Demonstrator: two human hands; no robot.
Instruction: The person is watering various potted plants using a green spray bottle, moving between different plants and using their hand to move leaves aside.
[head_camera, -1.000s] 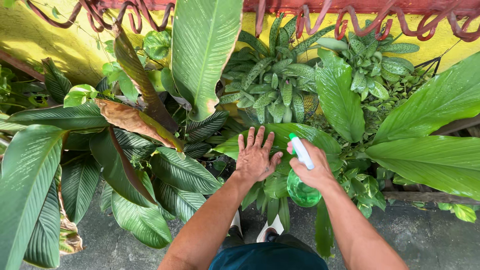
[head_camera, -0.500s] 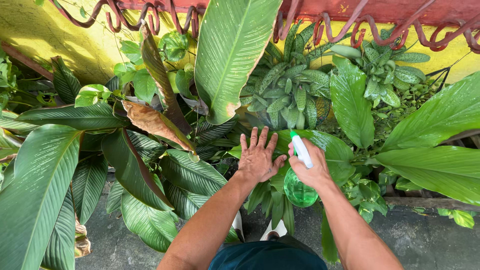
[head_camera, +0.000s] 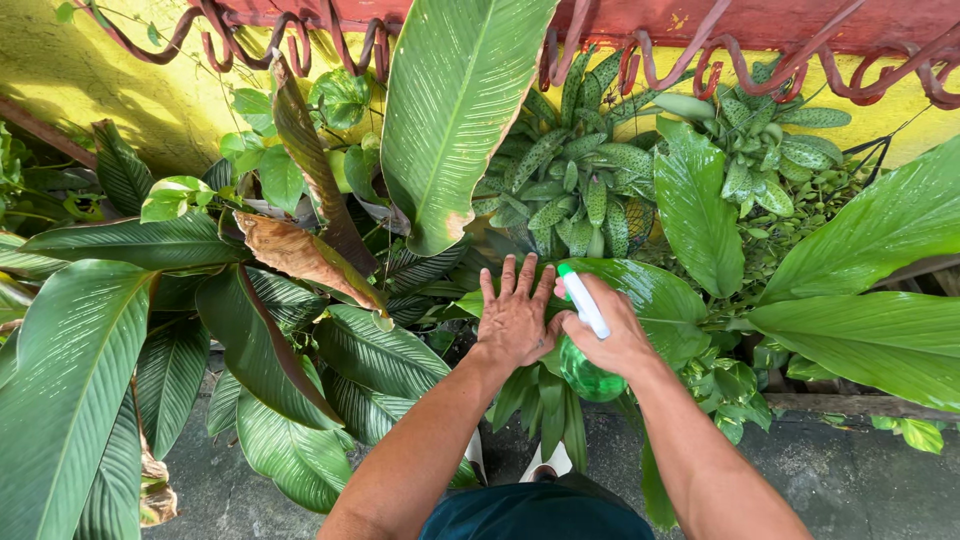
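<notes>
My right hand (head_camera: 612, 338) grips a green spray bottle (head_camera: 590, 372) with a white nozzle, pointed up and left toward the plants. My left hand (head_camera: 516, 318) lies flat with its fingers spread on a broad wet green leaf (head_camera: 660, 300), right beside the bottle's nozzle. Both forearms reach in from the bottom of the view. A tall striped leaf (head_camera: 455, 100) rises just beyond my hands, with a brown patch at its tip.
Dense large-leaved plants fill the view. A dry brown leaf (head_camera: 305, 255) hangs at left centre. A spotted-leaf plant (head_camera: 580, 185) stands behind the hands. A yellow wall (head_camera: 120, 90) with a red scrolled iron rail (head_camera: 760, 60) runs along the top. Grey pavement (head_camera: 860, 480) lies below.
Both hands stay together on the leaf with the bottle. The view has shifted slightly, so the plants sit a little lower and further right in the frame.
</notes>
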